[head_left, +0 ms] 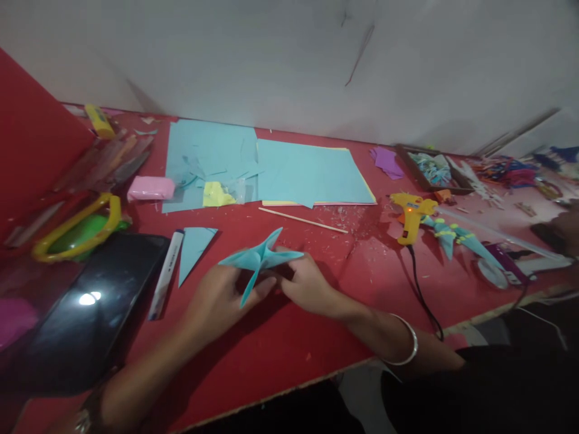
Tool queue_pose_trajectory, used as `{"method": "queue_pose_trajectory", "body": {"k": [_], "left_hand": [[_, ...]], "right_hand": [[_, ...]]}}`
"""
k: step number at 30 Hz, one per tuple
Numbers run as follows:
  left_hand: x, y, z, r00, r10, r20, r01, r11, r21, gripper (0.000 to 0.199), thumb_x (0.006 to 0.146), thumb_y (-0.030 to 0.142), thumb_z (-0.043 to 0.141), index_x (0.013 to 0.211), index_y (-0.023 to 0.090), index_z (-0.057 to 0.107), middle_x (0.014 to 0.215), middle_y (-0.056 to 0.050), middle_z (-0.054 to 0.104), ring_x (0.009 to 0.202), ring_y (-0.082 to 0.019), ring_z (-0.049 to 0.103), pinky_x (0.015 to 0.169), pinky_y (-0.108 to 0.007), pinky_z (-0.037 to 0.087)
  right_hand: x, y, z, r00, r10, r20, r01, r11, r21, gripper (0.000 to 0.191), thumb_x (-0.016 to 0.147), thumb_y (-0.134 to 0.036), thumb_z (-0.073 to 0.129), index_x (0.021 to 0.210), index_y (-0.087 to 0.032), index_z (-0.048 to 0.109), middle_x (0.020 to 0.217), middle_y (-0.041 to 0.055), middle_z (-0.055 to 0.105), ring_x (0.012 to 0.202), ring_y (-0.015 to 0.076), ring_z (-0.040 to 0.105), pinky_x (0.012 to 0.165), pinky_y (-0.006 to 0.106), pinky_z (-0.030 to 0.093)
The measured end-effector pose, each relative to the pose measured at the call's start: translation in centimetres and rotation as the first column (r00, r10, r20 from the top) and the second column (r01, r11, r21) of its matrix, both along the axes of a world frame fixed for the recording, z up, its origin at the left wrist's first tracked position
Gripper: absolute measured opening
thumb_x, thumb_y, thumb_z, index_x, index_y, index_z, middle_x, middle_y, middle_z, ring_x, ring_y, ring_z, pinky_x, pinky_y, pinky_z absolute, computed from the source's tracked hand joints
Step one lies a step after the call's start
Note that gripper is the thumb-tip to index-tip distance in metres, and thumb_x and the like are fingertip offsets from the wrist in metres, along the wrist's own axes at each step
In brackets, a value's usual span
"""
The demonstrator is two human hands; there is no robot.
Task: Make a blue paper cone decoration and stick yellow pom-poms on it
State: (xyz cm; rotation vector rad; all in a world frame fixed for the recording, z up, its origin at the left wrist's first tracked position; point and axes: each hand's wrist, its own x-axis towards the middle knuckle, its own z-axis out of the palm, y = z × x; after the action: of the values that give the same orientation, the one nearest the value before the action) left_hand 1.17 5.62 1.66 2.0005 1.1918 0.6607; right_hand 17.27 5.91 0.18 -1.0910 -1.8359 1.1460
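Observation:
A light-blue folded paper flower (260,258) with pointed petals is held between my two hands above the red table. My left hand (221,289) grips it from the left, with the thumb reaching below the petals. From the right, my right hand (310,283) has its fingers closed around the lower part, which the petals and fingers hide. A blue paper triangle (194,250) lies left of the flower, beside a white marker (166,274). Just beyond the hands rests a thin wooden stick (303,220).
Blue paper sheets (312,172) lie along the wall. A yellow glue gun (411,214) with a lit orange light and black cord stands at right, near finished blue paper cones (446,238). A dark tablet-like slab (94,307) and yellow-framed scissors-like item (79,229) are left.

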Motion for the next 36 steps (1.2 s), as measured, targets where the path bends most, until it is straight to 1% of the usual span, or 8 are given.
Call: {"method": "queue_pose_trajectory", "body": {"k": [5, 10, 14, 17, 20, 25, 32, 36], "left_hand": [[-0.2, 0.0, -0.1, 0.999, 0.031, -0.017, -0.031, 0.999, 0.041, 0.024, 0.082, 0.037, 0.045, 0.071, 0.025, 0.063, 0.071, 0.0, 0.066, 0.067, -0.018, 0.06, 0.062, -0.026, 0.044], [-0.1, -0.3, 0.1, 0.985, 0.147, 0.094, -0.152, 0.987, 0.052, 0.02, 0.076, 0.036, 0.049, 0.069, 0.024, 0.063, 0.068, 0.001, 0.066, 0.062, -0.017, 0.06, 0.061, -0.026, 0.047], [0.1, -0.2, 0.5, 0.959, 0.238, 0.155, -0.25, 0.966, 0.064, 0.02, 0.071, 0.038, 0.052, 0.062, 0.021, 0.058, 0.059, 0.002, 0.063, 0.056, -0.017, 0.057, 0.053, -0.026, 0.047], [0.1, -0.1, 0.5, 0.963, 0.218, 0.158, -0.23, 0.971, 0.063, 0.022, 0.07, 0.036, 0.053, 0.054, 0.02, 0.051, 0.049, 0.004, 0.056, 0.047, -0.013, 0.051, 0.043, -0.022, 0.041], [0.0, -0.1, 0.4, 0.968, 0.206, 0.146, -0.213, 0.976, 0.035, 0.02, 0.07, 0.033, 0.055, 0.056, 0.019, 0.052, 0.05, 0.004, 0.056, 0.046, -0.012, 0.05, 0.042, -0.021, 0.04], [-0.1, 0.0, 0.4, 0.97, 0.199, 0.137, -0.199, 0.98, -0.018, 0.019, 0.074, 0.034, 0.052, 0.066, 0.018, 0.058, 0.061, 0.002, 0.063, 0.053, -0.013, 0.055, 0.05, -0.021, 0.044], [-0.2, 0.1, 0.4, 0.971, 0.197, 0.133, -0.193, 0.98, -0.041, 0.022, 0.075, 0.037, 0.052, 0.074, 0.018, 0.062, 0.065, 0.001, 0.066, 0.055, -0.014, 0.056, 0.05, -0.022, 0.043], [-0.1, 0.1, 0.5, 0.973, 0.164, 0.162, -0.158, 0.986, -0.05, 0.022, 0.076, 0.035, 0.05, 0.074, 0.017, 0.062, 0.067, 0.001, 0.066, 0.057, -0.014, 0.056, 0.053, -0.022, 0.045]], "right_hand": [[0.1, -0.3, 0.1, 0.992, 0.107, 0.069, -0.11, 0.993, 0.041, 0.019, 0.074, -0.014, 0.048, 0.086, -0.021, 0.061, 0.087, 0.0017, 0.065, 0.08, 0.0154, 0.058, 0.076, 0.029, 0.046], [0.0, -0.4, 0.9, 0.969, 0.222, -0.107, -0.221, 0.975, 0.025, 0.022, 0.081, -0.023, 0.048, 0.099, -0.022, 0.059, 0.101, 0.0024, 0.063, 0.095, 0.0157, 0.056, 0.092, 0.033, 0.041], [0.2, -0.1, 0.9, 0.966, 0.131, -0.225, -0.139, 0.99, -0.019, 0.02, 0.082, -0.034, 0.049, 0.093, -0.021, 0.059, 0.095, 0.0034, 0.061, 0.092, 0.0158, 0.055, 0.087, 0.033, 0.042], [0.4, 0.4, 0.8, 0.95, -0.019, -0.311, -0.003, 0.997, -0.072, 0.018, 0.079, -0.037, 0.053, 0.079, -0.019, 0.057, 0.091, 0.0034, 0.058, 0.084, 0.0137, 0.054, 0.075, 0.029, 0.044], [0.5, 0.8, 0.7, 0.927, -0.132, -0.351, 0.094, 0.988, -0.122, 0.016, 0.076, -0.032, 0.056, 0.068, -0.018, 0.054, 0.085, 0.0024, 0.057, 0.075, 0.0112, 0.053, 0.066, 0.025, 0.042], [0.5, 0.9, 0.7, 0.923, -0.143, -0.356, 0.092, 0.983, -0.156, 0.012, 0.074, -0.027, 0.058, 0.067, -0.018, 0.054, 0.067, -0.0015, 0.054, 0.064, 0.0096, 0.049, 0.06, 0.024, 0.04], [0.6, 0.8, 0.8, 0.938, -0.095, -0.333, 0.05, 0.989, -0.139, 0.022, 0.074, -0.025, 0.056, 0.059, -0.018, 0.043, 0.07, -0.002, 0.051, 0.061, 0.0073, 0.045, 0.058, 0.023, 0.038], [0.6, 0.8, 0.8, 0.946, -0.082, -0.314, 0.044, 0.991, -0.125, 0.021, 0.074, -0.024, 0.055, 0.059, -0.018, 0.042, 0.07, -0.002, 0.051, 0.062, 0.0076, 0.046, 0.059, 0.023, 0.038]]}}
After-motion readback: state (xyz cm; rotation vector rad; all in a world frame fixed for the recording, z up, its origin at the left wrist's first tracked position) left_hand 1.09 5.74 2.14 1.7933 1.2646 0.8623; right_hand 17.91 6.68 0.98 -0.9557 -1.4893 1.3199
